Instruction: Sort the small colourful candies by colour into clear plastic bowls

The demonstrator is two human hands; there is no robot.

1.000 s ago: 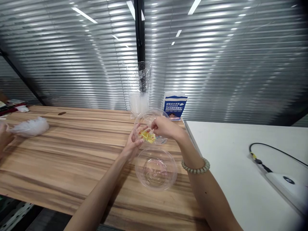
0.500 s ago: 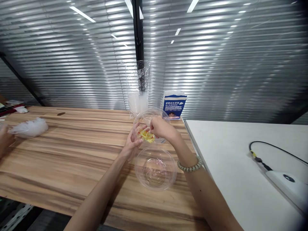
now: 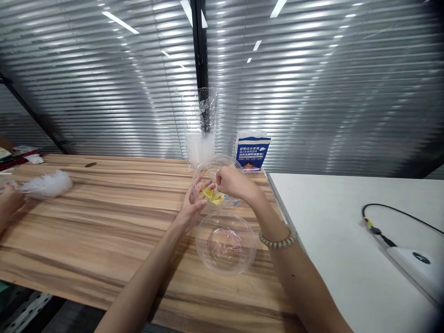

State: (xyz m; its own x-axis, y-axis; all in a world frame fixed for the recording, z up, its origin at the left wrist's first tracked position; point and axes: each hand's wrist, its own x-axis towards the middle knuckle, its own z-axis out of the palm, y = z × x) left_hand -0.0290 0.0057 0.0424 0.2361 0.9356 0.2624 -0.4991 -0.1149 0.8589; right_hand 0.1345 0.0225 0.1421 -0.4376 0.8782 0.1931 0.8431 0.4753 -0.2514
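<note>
A clear plastic bowl [image 3: 231, 159] is tilted toward me, gripped at its left side by my left hand [image 3: 193, 203], the thumb in front and the fingers behind. Small yellow pieces with red bits [image 3: 212, 197] lie inside it, and bluish bits [image 3: 231, 201] show near its lower right. My right hand [image 3: 231, 180] reaches into the bowl with curled fingers pressed together; whatever they hold is hidden. Nearer to me, a second clear round plastic container [image 3: 225, 268] rests on the wooden table, with faint pinkish shapes in it.
Behind the bowl stand a clear bag of whitish cups [image 3: 200, 148] and a blue-and-white package [image 3: 252, 153]. At the left, another person's hand [image 3: 10, 201] is beside a bag of translucent white items [image 3: 50, 185]. A white device with a black cable [image 3: 409, 256] lies on the white table.
Bluish bits now show at the bowl's lower right, where they were not visible before. The right forearm has shifted slightly right. My left hand keeps its hold on the bowl.
</note>
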